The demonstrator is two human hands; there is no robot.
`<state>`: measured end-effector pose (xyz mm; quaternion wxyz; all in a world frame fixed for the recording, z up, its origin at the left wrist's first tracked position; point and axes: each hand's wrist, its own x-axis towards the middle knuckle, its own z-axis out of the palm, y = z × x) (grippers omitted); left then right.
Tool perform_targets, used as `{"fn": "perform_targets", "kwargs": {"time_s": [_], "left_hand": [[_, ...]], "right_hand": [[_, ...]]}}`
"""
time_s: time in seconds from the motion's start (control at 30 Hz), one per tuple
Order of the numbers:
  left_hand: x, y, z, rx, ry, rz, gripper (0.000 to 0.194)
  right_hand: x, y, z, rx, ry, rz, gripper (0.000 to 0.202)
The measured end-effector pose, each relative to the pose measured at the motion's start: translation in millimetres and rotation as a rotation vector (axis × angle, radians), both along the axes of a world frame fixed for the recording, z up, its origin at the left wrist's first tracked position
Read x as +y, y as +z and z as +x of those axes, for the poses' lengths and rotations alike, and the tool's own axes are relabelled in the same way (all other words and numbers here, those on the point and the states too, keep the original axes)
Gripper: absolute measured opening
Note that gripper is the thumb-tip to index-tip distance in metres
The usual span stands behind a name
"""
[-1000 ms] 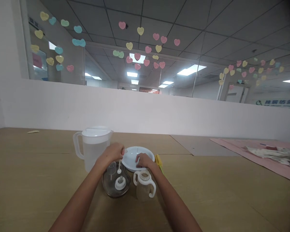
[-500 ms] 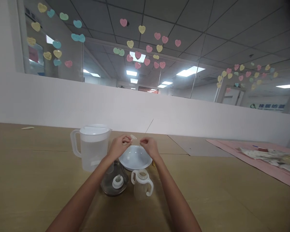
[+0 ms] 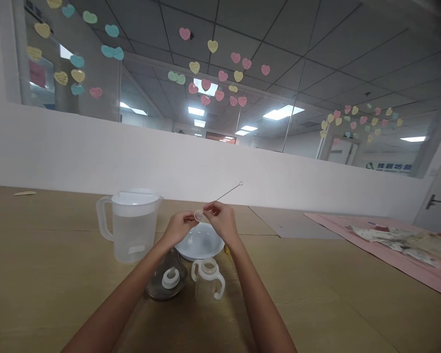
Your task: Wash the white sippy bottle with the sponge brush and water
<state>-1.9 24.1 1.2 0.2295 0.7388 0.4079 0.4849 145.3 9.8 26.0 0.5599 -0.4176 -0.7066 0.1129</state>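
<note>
small translucent disc (image 3: 199,215): this round, plastic-looking piece is held up above the far rim of the shallow round white bowl (image 3: 208,246), its flat face turned toward the camera.
left hand (image 3: 181,227): above the bowl's left side, thumb and fingertips closed in a pinch on the disc's edge, with no gap visible.
right hand (image 3: 220,218): above the bowl's right side, fingers curled closed around a thin metal wire with a looped end (image 3: 231,190); the fingertips also meet the disc's edge. the wire's lower end is hidden in the fingers.
good handling: a light pinch on the rim should serve best, since a hard squeeze could flip so small a piece. the wire is best angled away, its loop clear of the left fingers. staying over the bowl would probably catch a drop.
clear bottle with two white handles (image 3: 207,287): in front of the bowl, upright, mouth uncovered.
dark metal curved tray (image 3: 156,288): front-left of the bowl, partly behind the left forearm, with a white-collared translucent nipple (image 3: 171,278) in it.
translucent lidded plastic jug (image 3: 134,235): left of the bowl, apart from it.
yellow object (image 3: 227,249): at the bowl's right, mostly hidden by the right forearm.
</note>
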Motion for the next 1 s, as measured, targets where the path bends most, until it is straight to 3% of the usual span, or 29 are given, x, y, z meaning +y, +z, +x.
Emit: {"fn": "perform_targets", "kwargs": {"time_s": [0.4, 0.6, 0.73, 0.87, 1.0], "left_hand": [[7.1, -5.1, -0.7, -0.009, -0.016, 0.004, 0.029], [3.5, -2.6, 0.3, -0.014, -0.075, -0.005, 0.029], [1.2, -0.7, 0.3, 0.016, -0.119, -0.027, 0.03], [-0.2, -0.9, 0.6, 0.043, -0.147, -0.045, 0.031], [-2.9, 0.0, 1.8, 0.044, -0.155, -0.043, 0.031]], "right_hand": [[3.4, -0.8, 1.4, -0.16, -0.054, -0.034, 0.009], [11.4, -5.4, 7.8, -0.043, 0.082, -0.13, 0.007], [4.8, 0.6, 13.4, -0.043, 0.129, -0.181, 0.02], [-11.8, 12.6, 17.8, 0.068, 0.072, -0.079, 0.038], [-28.4, 22.9, 17.6, 0.187, 0.059, 0.028, 0.04]]}}
